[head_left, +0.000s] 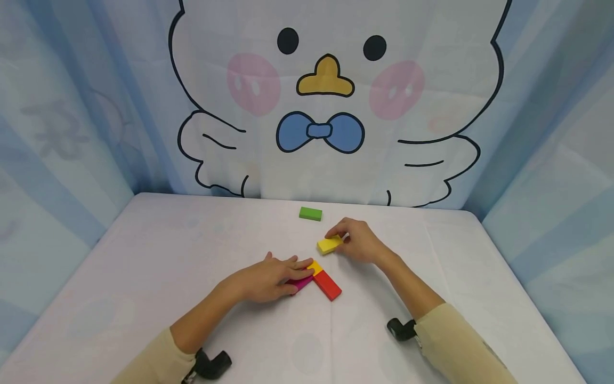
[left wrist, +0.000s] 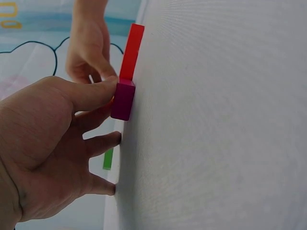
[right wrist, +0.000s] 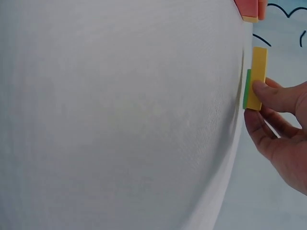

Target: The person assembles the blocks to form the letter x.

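Note:
In the head view my left hand [head_left: 268,278] lies over a magenta block [head_left: 302,282], pinching it between thumb and index finger. Its other fingers are spread, and in the left wrist view their tips reach the tabletop. A red block [head_left: 328,286] lies at an angle beside the magenta one [left wrist: 123,101]. At the red block's far end sits an orange-yellow block [head_left: 315,267], partly hidden by my left fingertips. My right hand [head_left: 358,241] pinches a yellow block [head_left: 328,245] by its right end, a little beyond the others; thumb and fingers show on it [right wrist: 259,67] in the right wrist view.
A green block [head_left: 310,214] lies near the back of the white-covered table [head_left: 192,229]. Behind the table hangs a curtain [head_left: 316,176] printed with a cartoon bird, and patterned curtains [head_left: 57,160] stand at both sides.

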Available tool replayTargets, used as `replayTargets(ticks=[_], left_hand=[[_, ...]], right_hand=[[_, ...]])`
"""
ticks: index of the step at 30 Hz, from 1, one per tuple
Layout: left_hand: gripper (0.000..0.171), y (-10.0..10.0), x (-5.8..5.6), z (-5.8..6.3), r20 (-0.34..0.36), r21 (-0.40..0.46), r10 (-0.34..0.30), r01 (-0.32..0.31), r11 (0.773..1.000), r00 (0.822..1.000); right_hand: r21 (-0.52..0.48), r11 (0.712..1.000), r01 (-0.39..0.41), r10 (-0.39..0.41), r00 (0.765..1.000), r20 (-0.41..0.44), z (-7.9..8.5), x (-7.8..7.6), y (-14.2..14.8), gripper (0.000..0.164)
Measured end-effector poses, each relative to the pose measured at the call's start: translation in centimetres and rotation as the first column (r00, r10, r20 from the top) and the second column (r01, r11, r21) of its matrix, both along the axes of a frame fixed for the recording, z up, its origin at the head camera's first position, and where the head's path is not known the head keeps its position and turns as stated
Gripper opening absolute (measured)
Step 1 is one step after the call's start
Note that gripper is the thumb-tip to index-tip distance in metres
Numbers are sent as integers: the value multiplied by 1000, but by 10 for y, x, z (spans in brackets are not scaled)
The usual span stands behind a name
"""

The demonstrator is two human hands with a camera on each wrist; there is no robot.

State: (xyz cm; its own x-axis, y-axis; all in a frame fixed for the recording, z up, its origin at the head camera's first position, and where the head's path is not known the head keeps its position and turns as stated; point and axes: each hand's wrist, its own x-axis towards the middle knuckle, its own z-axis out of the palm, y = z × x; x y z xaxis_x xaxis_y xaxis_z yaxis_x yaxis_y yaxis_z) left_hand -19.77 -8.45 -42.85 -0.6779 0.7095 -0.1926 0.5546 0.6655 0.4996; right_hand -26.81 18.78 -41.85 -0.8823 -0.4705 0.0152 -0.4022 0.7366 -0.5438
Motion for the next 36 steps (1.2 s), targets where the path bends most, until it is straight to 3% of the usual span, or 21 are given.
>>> replayTargets(ticks=[14, 36], left_hand=[[53, -1, 0, 1, -2, 5, -5, 5, 1000, 1000], [54, 0, 1, -1, 0, 4, 14, -14, 1000, 1000]], right_hand=[[-14, 999, -35, 36, 999, 40, 3, 13, -1, 27], [48, 995, -83, 81, 995, 55, 2, 17, -2, 27]])
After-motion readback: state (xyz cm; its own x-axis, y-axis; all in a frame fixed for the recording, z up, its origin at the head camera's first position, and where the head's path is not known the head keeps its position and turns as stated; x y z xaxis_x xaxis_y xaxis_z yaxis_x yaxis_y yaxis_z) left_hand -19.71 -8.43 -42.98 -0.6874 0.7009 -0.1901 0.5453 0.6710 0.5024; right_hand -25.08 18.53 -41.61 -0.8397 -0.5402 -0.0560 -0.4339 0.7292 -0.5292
